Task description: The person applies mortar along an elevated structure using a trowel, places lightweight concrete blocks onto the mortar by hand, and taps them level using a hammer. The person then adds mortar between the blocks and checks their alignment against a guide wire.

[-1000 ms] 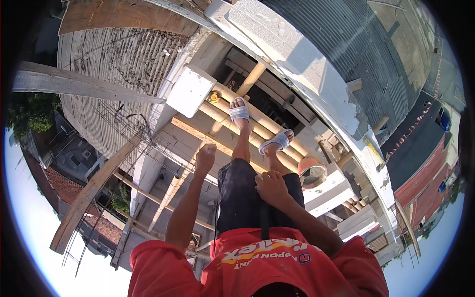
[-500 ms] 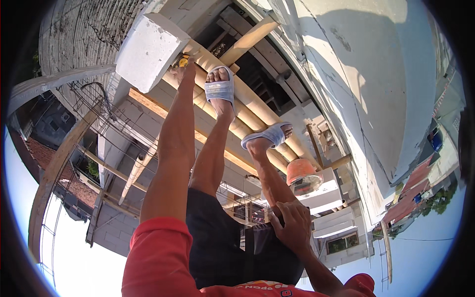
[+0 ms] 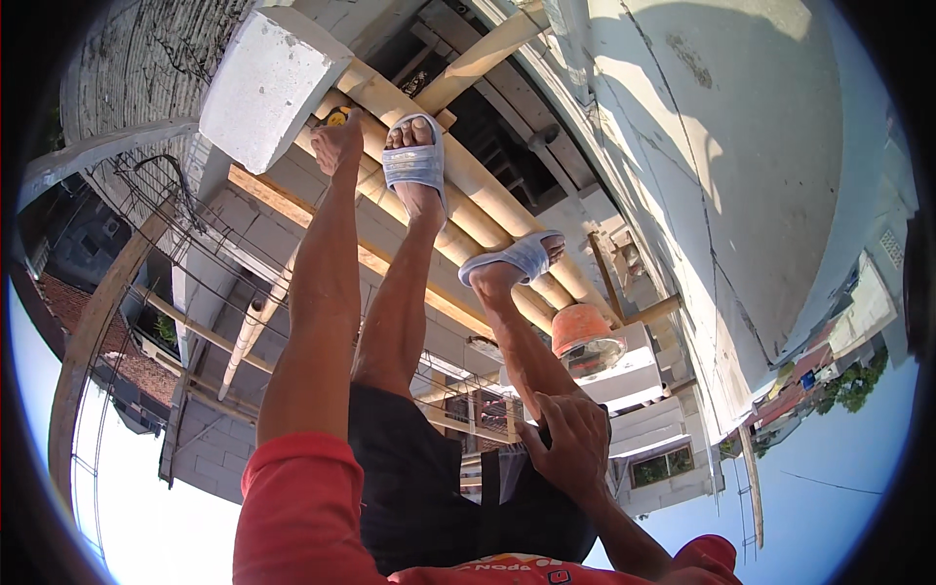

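Note:
My left arm reaches far forward to a white block (image 3: 273,83). Closed fingers of my left hand (image 3: 337,148) are around a small yellow and black tape measure (image 3: 338,116), beside the block's right side and just above the bamboo poles (image 3: 468,195); the hand hides part of it. My right hand (image 3: 573,444) rests over my right knee, with its fingers draped apart and nothing visible in it. My feet, in pale blue slide sandals (image 3: 413,166), stand on the poles.
An orange bucket (image 3: 580,327) sits by a white ledge at the far end of the poles. Gaps open below them onto a lower level. Steel rebar (image 3: 210,229) and a curved wooden beam (image 3: 107,341) are at left. A pale concrete wall (image 3: 702,175) rises at right.
The whole view has shifted a little, so the scene sits slightly further left. My left hand has turned slightly at the tape measure; my right hand stays on the knee.

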### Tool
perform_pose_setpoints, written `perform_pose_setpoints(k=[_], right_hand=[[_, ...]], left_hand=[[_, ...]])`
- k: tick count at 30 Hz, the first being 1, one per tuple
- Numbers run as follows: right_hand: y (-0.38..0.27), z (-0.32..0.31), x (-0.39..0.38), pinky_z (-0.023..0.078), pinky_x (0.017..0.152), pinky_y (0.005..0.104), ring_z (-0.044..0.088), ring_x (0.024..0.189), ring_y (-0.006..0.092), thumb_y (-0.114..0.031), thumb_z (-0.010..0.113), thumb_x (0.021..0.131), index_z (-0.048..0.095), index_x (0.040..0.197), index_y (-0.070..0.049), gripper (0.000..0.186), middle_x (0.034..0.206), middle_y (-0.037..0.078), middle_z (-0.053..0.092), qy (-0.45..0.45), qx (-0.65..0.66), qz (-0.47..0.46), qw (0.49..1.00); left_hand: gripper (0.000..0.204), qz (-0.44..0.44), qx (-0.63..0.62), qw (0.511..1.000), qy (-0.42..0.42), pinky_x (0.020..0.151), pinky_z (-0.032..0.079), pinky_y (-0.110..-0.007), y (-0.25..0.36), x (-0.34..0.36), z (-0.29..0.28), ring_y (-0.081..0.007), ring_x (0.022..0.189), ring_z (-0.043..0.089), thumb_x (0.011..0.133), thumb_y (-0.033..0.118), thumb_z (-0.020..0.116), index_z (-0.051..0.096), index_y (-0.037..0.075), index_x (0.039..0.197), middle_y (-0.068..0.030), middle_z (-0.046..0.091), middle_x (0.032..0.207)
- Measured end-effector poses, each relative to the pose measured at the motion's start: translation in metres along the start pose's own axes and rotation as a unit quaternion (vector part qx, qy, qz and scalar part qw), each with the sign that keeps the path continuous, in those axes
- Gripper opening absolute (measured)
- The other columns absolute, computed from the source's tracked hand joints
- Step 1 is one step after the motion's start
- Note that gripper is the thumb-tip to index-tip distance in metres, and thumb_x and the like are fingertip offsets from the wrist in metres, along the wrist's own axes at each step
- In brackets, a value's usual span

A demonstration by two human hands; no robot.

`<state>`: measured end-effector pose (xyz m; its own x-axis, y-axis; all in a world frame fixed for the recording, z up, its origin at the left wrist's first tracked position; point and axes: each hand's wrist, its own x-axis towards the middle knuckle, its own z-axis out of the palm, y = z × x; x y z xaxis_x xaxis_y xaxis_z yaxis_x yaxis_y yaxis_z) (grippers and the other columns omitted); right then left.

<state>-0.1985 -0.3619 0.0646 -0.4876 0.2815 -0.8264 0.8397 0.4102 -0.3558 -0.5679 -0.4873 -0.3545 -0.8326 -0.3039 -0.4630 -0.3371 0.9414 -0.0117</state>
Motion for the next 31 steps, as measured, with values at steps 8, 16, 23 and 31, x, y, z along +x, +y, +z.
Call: perform_pose_setpoints(k=[8,16,23,31], right_hand=[[-0.053,-0.005,0.044,0.042,0.106,0.0496,0.058,0.118,0.0367,-0.024,0.081,0.084,0.042,0.148,-0.004,0.077,0.137,0.021,0.053,0.097,0.122,-0.106,0.982],[-0.104,-0.057,0.093,0.052,0.091,0.0463,0.058,0.118,0.0389,-0.029,0.084,0.08,0.036,0.15,0.0,0.09,0.132,0.023,0.051,0.087,0.111,-0.221,0.965],[-0.097,-0.1,0.077,0.05,0.098,0.0437,0.057,0.122,0.039,-0.038,0.077,0.088,0.04,0.144,0.001,0.078,0.129,0.024,0.054,0.036,0.229,-0.162,0.959],[-0.121,-0.142,0.072,0.037,0.115,0.0456,0.047,0.14,0.0387,-0.057,0.065,0.094,0.031,0.158,-0.016,0.083,0.156,0.02,0.04,-0.026,0.299,-0.136,0.944]], left_hand=[[0.077,0.137,-0.286,0.912,-0.261,0.079,0.057,-0.034,-0.078,-0.127,-0.125,-0.0222,0.09,0.069,0.08,0.042,0.083,0.05,-0.007,0.13,-0.0166,0.067,0.107],[0.092,0.137,-0.235,0.839,-0.471,0.1,0.051,-0.041,-0.024,-0.286,-0.28,-0.0299,0.121,0.062,0.085,0.046,0.078,0.033,-0.001,0.15,-0.0244,0.059,0.132],[0.064,0.096,-0.334,0.741,-0.574,0.096,0.057,-0.037,0.031,-0.271,-0.344,-0.0238,0.117,0.064,0.102,0.036,0.064,0.038,-0.003,0.146,-0.0202,0.059,0.128],[0.073,0.22,-0.117,0.709,-0.66,0.096,0.056,-0.031,0.089,-0.249,-0.375,-0.0268,0.121,0.063,0.096,0.036,0.072,0.04,0.001,0.152,-0.0204,0.062,0.134]])
